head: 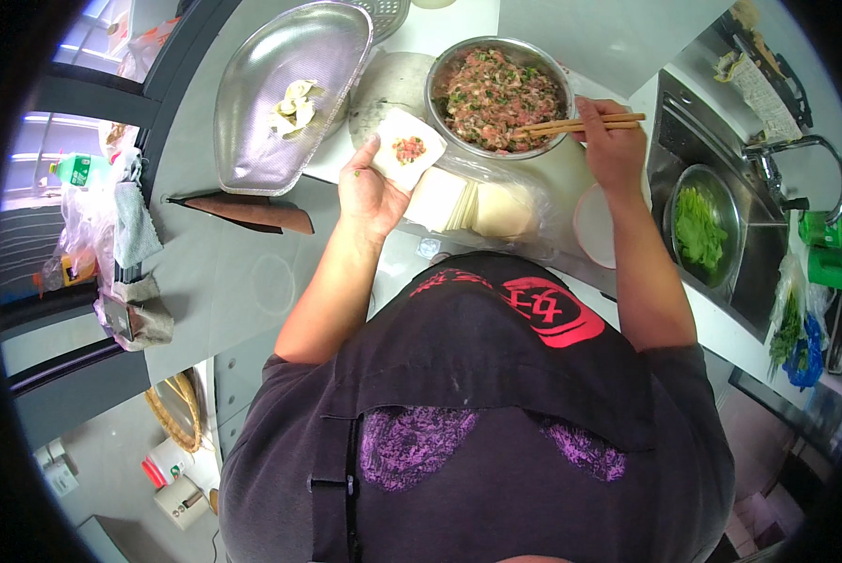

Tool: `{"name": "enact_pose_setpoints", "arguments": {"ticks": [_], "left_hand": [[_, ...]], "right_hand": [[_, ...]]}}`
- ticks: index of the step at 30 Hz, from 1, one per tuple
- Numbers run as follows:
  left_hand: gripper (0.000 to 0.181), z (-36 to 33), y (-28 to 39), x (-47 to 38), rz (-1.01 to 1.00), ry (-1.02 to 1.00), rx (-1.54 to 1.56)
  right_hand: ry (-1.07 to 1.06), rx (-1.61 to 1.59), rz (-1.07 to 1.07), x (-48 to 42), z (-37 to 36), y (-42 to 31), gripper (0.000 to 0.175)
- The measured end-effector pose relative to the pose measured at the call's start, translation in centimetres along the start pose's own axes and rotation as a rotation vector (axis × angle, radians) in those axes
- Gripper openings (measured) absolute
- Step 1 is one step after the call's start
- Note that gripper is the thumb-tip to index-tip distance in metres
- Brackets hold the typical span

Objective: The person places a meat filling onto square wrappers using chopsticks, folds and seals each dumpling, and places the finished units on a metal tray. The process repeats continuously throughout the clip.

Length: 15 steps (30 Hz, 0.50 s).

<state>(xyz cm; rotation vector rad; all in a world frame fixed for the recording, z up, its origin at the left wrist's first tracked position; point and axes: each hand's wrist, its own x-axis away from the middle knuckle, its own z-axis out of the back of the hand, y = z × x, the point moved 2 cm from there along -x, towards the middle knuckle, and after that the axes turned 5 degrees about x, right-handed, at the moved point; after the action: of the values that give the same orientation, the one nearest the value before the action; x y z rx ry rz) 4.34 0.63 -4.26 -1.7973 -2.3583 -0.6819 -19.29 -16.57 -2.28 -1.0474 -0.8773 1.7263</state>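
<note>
On my left hand (373, 190) lies a square dough wrapper (391, 129), its edge held under the thumb. A small lump of minced filling (409, 149) sits in the wrapper's middle. My right hand (612, 144) grips a pair of wooden chopsticks (621, 121), whose tips reach into the filling (502, 91). That filling, pink mince with green flecks, heaps up in a round steel bowl (431, 116). Just below the bowl, stacked wrappers (438, 197) rest on clear plastic film (544, 204). Several folded dumplings (295, 109) lie together on a silvery textured tray (266, 63) at the left.
A cleaver-shaped knife or sheath (245, 211) lies below the tray. Partly behind my right forearm is a pale round dish (593, 222). At the right, a steel sink (751, 264) holds a bowl of leafy greens (699, 232) under a curved faucet (825, 137).
</note>
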Motion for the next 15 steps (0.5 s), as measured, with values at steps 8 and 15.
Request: {"name": "enact_pose_setpoints", "arguments": {"ticks": [8, 15], "left_hand": [[0.041, 0.2, 0.1, 0.4, 0.008, -0.005, -0.009], [0.042, -0.8, -0.7, 0.5, 0.002, 0.047, -0.023]], "right_hand": [[0.161, -0.443, -0.224, 0.3, 0.6, 2.3, 0.028], [0.174, -0.684, -0.358, -0.1, 1.7, 1.7, 0.027]]}}
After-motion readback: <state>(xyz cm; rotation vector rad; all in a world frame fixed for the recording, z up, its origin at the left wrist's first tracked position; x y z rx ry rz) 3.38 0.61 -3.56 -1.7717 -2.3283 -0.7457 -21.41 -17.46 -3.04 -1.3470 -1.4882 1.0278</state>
